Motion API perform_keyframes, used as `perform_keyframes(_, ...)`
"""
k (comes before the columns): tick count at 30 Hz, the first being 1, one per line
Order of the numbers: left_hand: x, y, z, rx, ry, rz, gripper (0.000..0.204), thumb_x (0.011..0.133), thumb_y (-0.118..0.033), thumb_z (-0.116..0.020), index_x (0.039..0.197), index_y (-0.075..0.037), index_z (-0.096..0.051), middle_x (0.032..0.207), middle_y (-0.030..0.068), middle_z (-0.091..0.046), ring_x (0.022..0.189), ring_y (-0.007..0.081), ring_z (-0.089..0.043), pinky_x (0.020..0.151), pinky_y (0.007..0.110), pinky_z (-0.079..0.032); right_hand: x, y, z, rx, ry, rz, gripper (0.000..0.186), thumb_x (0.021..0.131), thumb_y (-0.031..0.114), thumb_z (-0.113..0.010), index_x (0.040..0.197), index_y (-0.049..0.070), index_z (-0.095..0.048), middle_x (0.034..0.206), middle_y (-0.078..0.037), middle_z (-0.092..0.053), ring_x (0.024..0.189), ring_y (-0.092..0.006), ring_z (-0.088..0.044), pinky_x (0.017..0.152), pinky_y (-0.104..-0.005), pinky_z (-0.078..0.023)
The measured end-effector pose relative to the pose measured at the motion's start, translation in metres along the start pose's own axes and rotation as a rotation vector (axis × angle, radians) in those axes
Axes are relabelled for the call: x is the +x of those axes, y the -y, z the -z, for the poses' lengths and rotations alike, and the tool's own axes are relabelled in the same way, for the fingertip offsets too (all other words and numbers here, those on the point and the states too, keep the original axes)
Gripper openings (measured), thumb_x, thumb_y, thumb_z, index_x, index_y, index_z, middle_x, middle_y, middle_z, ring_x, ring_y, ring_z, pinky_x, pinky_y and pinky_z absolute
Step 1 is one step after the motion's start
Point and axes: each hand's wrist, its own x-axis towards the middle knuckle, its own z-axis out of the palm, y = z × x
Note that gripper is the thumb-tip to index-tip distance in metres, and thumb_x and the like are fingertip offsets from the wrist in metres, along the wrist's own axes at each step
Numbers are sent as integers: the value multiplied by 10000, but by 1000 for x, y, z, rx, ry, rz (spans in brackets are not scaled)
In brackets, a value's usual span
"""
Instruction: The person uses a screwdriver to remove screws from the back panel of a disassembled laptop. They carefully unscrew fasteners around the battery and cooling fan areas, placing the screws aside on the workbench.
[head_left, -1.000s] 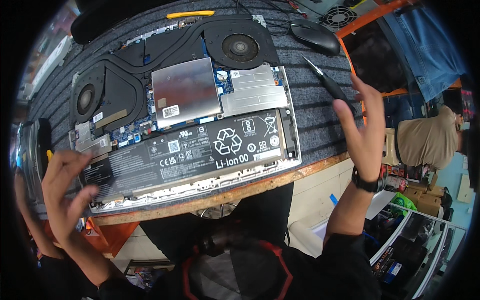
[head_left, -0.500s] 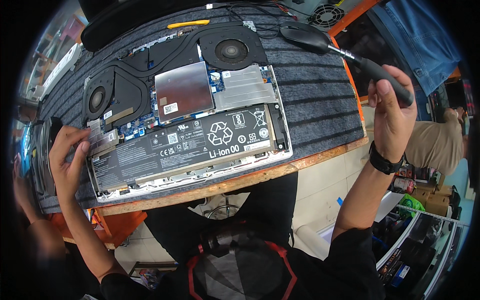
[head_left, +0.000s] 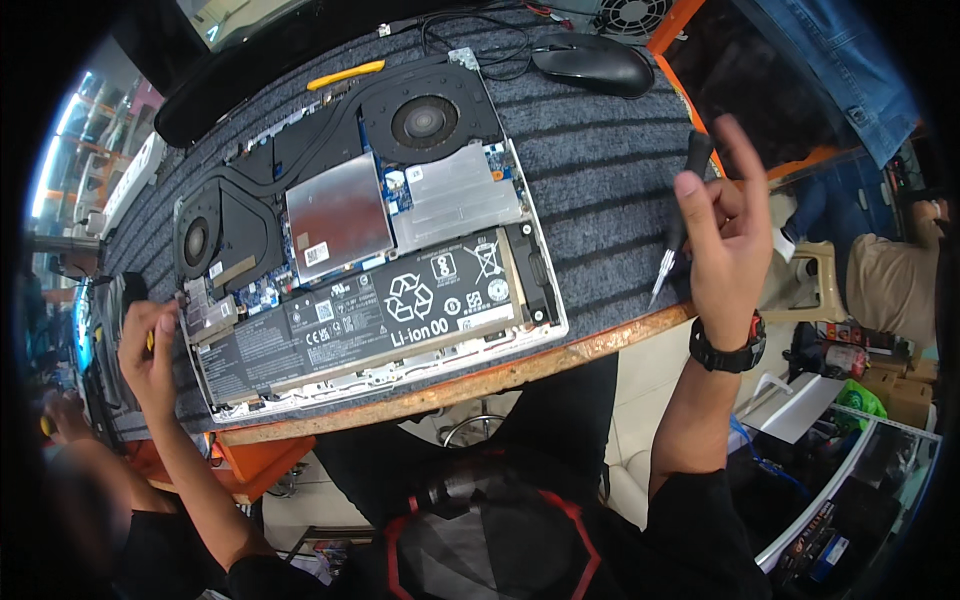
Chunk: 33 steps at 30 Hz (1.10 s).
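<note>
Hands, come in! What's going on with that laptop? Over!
Right hand at screwdriver, grip unclear. Left hand beside laptop. Laptop opened, battery exposed. Mouse off to side.

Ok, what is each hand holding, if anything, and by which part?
The right hand has its thumb over the black handle of a metal-shafted screwdriver; whether it grips cannot be told. The left hand shows nothing held, but could hide something small.

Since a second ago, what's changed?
Right hand picked the screwdriver off the mat; its tip swung from pointing away to pointing toward the bench's front edge. Current grip unclear. Left hand drew its fingers closer together. Opened laptop, mouse, yellow tool stayed put.
</note>
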Motion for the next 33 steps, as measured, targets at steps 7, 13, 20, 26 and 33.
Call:
perform_keyframes(7,-28,-23,-16,28,-116,-4,130,885,-40,-611,973,39,-665,904,111,-593,883,217,-565,830,322,-429,-2,-2,-3,-50,37,-68,495,875,107,-719,1343,49,-568,685,75,-438,613,-10,-388,569,-175,-290)
perform_keyframes(13,-29,-14,-15,24,-233,93,119,919,-52,-576,914,50,-637,887,113,-605,853,202,-559,820,304,-425,-4,-1,-4,-46,25,-127,522,867,108,-728,1356,51,-558,711,80,-435,613,-3,-377,565,-167,-269)
perform_keyframes(20,-28,-10,-17,-1,-196,109,129,923,-54,-572,890,59,-624,877,108,-608,825,196,-552,775,300,-426,-3,1,-4,8,12,-175,567,863,81,-707,1389,15,-507,727,67,-438,629,-4,-382,577,-163,-256)
perform_keyframes(26,-29,-5,-18,-27,-171,112,110,918,-54,-573,897,43,-620,861,98,-592,792,175,-538,735,282,-419,-3,0,-2,-61,24,-149,580,865,106,-706,1395,4,-493,727,52,-449,637,-20,-394,593,-169,-265)
perform_keyframes(33,-33,-3,-21,-75,-172,127,114,922,-66,-567,922,38,-614,846,74,-565,741,135,-502,688,251,-389,-3,0,-3,-98,28,-149,583,866,113,-702,1394,-7,-486,731,39,-468,652,-42,-423,624,-182,-306)
